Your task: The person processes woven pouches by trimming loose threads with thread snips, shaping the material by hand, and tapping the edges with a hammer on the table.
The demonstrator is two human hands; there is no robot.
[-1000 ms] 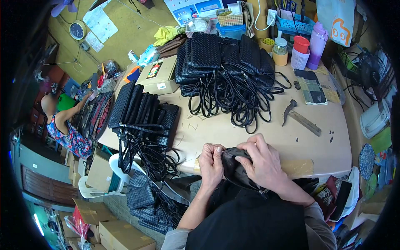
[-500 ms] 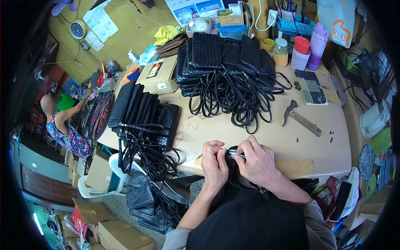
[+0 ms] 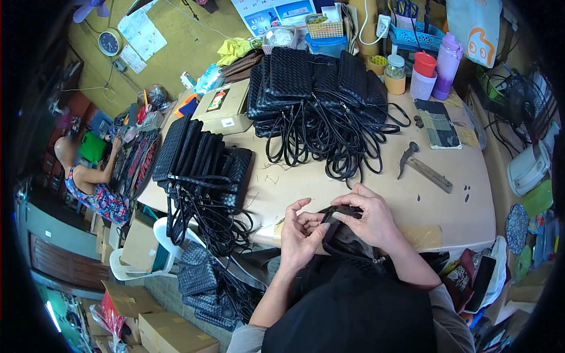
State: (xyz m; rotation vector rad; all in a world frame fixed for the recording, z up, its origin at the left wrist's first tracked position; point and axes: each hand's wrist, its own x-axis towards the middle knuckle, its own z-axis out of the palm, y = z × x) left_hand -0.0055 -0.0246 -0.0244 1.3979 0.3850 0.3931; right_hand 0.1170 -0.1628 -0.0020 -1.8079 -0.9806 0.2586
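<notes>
Rim work under way: right hand (image 3: pixel 369 219) pinches the open pouch (image 3: pixel 351 240) at the counter's (image 3: pixel 468 215) near edge, left hand (image 3: pixel 301 240) half-curled beside it, grip unclear; next move likely needs the mouth kept spread.

Top centre, the edge crops a blue-and-white paper calendar (image 3: pixel 279 16); lower centre, the bare right hand (image 3: pixel 371 219) part-hides a black woven pouch (image 3: pixel 351 242).

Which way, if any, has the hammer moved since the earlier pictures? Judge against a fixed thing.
No, neither way: against the brown tape on the table, the hammer keeps its place and angle.
</notes>
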